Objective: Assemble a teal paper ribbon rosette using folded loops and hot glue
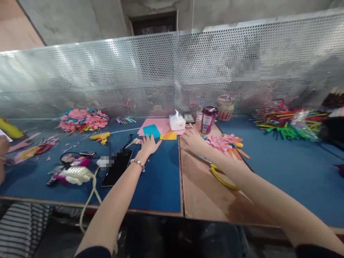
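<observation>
My left hand (pixel 149 145), with a beaded bracelet on its wrist, lies with fingers spread at the lower edge of a blue paper square (pixel 152 131). The square partly covers a large pink sheet (pixel 163 123). My right hand (pixel 194 140) is stretched out over the bare brown board, its fingers near the pink sheet's right edge and a white tissue box (pixel 177 123). Nothing shows in its grasp. Orange-yellow paper (pixel 169 135) lies between the hands. Scissors with yellow handles (pixel 221 179) rest partly under my right forearm, beside pink paper flowers (pixel 221 142).
A lidded purple cup (pixel 209 120) stands beyond my right hand. To the left are a black tablet (pixel 118 168), a power strip (pixel 76 174) with cords, a yellow glue gun (pixel 100 137) and a flower pile (pixel 83 120). Coloured pipe cleaners (pixel 287 120) lie right. Another person's hand (pixel 3 147) is far left.
</observation>
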Tool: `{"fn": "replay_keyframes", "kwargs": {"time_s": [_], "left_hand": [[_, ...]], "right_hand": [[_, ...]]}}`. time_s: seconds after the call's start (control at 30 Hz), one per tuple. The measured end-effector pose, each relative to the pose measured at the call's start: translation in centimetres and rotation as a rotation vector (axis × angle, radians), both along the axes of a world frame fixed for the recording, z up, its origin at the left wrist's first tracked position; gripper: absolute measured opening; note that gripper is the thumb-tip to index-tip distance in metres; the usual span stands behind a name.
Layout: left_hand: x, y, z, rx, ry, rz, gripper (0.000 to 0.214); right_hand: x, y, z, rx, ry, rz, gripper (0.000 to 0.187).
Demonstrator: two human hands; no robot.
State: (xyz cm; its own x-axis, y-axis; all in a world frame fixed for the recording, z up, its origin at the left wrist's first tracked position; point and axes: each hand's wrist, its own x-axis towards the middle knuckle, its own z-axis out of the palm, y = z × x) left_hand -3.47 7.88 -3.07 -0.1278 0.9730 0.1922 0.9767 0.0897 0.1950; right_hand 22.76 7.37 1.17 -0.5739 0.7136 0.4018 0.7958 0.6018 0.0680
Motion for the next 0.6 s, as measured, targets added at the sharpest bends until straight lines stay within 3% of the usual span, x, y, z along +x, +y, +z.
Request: {"fn": "replay_keyframes", "kwargs": {"time_s": [0.1,0.2,0.33,0.6], "left_hand": [[0.1,-0.1,-0.3,0.002,0.022,0.007,0.072],[0.3,-0.4,-0.3,0.038,0.053,-0.006,0.064],[-0.1,-0.4,0.2,0.077,0.086,-0.010,0.048],[-1.1,0.7,0.7,0.024,0.078,0.047,0.031]], "right_hand": [[-4.7,2.8,0.1,0.028,0.017,-0.078,0.042],[-6.8,6.4,0.7,0.074,0.060,-0.227,0.046],[-6.8,9.8,0.7,0.078,0.066,-0.337,0.035],[-5.4,11.8,-1.4,-0.008,0.111,-0.384,0.030]]}}
